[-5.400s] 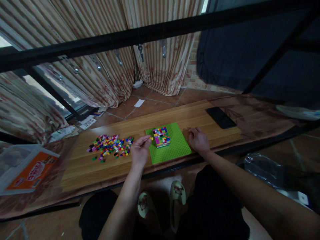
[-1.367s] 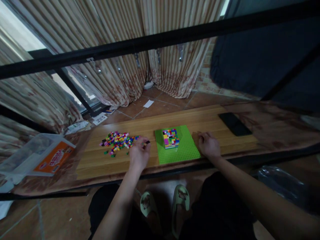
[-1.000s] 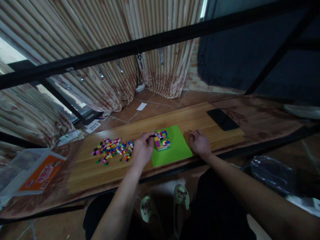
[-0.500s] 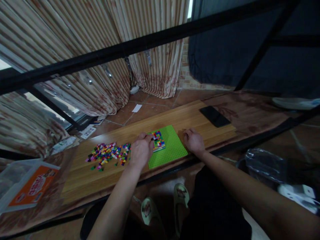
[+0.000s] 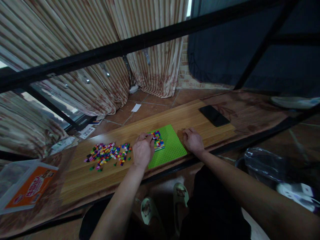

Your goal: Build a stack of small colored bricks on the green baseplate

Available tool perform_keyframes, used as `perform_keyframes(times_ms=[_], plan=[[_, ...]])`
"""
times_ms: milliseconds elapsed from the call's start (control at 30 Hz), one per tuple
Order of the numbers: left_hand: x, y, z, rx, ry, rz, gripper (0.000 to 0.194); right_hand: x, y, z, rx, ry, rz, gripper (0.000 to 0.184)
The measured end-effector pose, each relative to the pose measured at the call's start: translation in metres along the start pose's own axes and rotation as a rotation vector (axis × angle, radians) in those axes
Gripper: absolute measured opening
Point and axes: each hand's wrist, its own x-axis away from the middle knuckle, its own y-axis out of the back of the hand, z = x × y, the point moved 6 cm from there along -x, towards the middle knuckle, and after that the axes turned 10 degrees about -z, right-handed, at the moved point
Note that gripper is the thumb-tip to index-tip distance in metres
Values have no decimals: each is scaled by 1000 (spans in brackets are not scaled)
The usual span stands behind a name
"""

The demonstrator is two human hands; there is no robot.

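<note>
A green baseplate [image 5: 172, 148] lies on the wooden table [image 5: 160, 120]. On its left half stands a block of many-coloured small bricks [image 5: 158, 140]. My left hand [image 5: 143, 150] is at the block's left side, fingertips pinched together against its top edge; what they hold is hidden. My right hand [image 5: 192, 140] rests on the table at the plate's right edge, fingers curled with the tips touching the plate. A scattered pile of loose coloured bricks [image 5: 107, 155] lies to the left of my left hand.
A black phone [image 5: 214, 115] lies at the table's far right. An orange-labelled clear box [image 5: 23, 186] sits at the left end. A black bar crosses above. Curtains and tiled floor lie beyond; my slippered feet [image 5: 163, 203] show below the table.
My left hand went from the loose pile to the brick block and now presses at its left top edge. The right hand stayed beside the plate.
</note>
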Motion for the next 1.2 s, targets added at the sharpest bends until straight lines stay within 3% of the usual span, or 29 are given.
perform_keyframes(times_ms=[333, 733, 900, 1200], plan=[[10, -6, 5, 113, 8, -134, 32, 0, 4, 2, 8, 16, -4, 27], [10, -5, 9, 225, 63, -141, 33, 1, -2, -3, 14, -18, 10, 27], [7, 1, 2, 248, 6, -202, 28, 0, -1, -2, 13, -7, 18, 29], [-1, -1, 0, 177, -52, -163, 19, 0, 2, 0, 7, -12, 15, 29]])
